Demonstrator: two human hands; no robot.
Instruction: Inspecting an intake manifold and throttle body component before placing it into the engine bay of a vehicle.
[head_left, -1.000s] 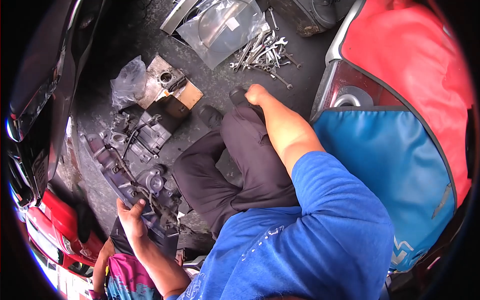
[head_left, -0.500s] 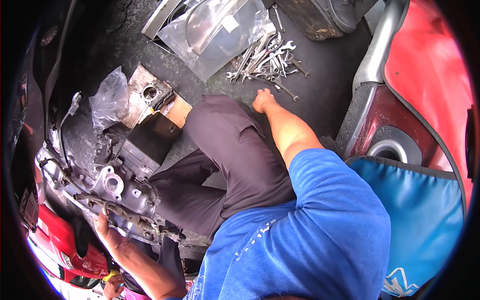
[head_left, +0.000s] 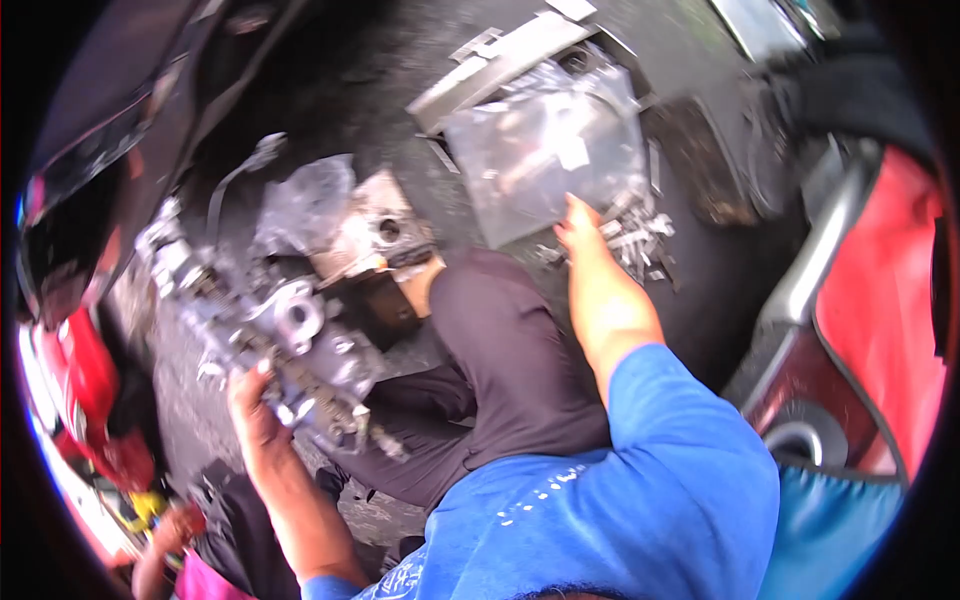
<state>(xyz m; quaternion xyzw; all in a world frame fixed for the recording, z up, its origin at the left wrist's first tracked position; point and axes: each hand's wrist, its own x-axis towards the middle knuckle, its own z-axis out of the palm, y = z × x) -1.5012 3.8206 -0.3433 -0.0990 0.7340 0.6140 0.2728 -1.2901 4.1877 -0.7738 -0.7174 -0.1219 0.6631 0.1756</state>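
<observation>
Both hands engaged: left hand [head_left: 252, 418] gripped engine assembly [head_left: 270, 330]; right hand [head_left: 582, 232], grasp unclear, touched wrench pile [head_left: 635, 240]; a one-handed hold risked dropping it.

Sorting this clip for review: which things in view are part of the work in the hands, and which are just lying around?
In hand:
- left hand on the grey metal engine part
- right hand at the pile of wrenches, beside the clear plastic sheet

Lying about:
- wooden block
- crumpled plastic bag
- red scooter body
- blue seat
</observation>
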